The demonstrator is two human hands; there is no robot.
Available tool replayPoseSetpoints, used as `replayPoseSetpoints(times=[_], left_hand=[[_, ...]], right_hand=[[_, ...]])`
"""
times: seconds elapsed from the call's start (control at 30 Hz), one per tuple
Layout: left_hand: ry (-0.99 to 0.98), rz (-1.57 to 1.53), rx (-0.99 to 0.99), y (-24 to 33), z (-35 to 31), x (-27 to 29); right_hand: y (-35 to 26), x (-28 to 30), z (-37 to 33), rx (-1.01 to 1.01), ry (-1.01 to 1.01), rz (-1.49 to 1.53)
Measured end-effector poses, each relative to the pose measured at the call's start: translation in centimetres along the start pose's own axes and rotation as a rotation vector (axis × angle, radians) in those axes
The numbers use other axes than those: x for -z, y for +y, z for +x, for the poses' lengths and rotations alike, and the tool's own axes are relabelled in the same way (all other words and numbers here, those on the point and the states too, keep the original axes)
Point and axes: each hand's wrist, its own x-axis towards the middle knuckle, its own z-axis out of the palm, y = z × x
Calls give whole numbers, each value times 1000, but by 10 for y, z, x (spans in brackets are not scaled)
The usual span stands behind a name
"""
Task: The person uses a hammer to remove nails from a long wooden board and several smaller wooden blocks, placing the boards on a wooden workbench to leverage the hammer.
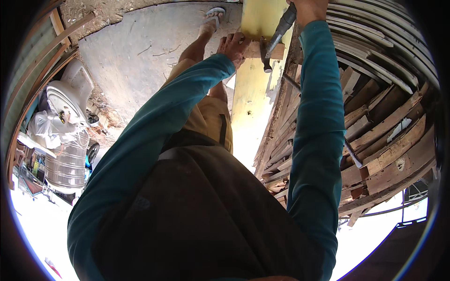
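My right hand (311,10), at the top edge of the view, is wrapped round the dark handle of a hammer (283,27). Its metal head is over a small wood block (277,51) and hides part of it. That block lies crosswise on a yellow-painted plank (247,91). My left hand (233,48) grips the block's left end, with the fingers curled over it. Whether the hammer head touches the block, I cannot tell.
A large stack of wood strips (389,126) fills the right side, with a thin metal rod (351,153) across it. A grey sheet (136,51) covers the ground at left. Beyond it are a white basin (65,96) and a ribbed metal drum (65,165).
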Motion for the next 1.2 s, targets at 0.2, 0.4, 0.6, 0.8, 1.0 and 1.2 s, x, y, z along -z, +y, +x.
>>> replayPoseSetpoints(times=[0.2, 0.4, 0.6, 0.8, 1.0, 1.2], left_hand=[[-42, -43, 2, -10, 0, -1], [10, -51, -65, -15, 1, -9], [-26, -11, -80, -13, -2, -6], [19, 46, -47, -19, -9, -18], [73, 68, -14, -16, -5, -34], [-8, 108, -131, 28, -19, 27]], right_hand=[[23, -38, 70, 13, -10, -153], [53, -42, 103, 36, 19, -114], [17, -35, 56, 142, 34, -305], [50, 14, -42, 594, 6, -276], [98, 104, -236, 655, -81, 129], [130, 150, -301, 545, -84, 155]])
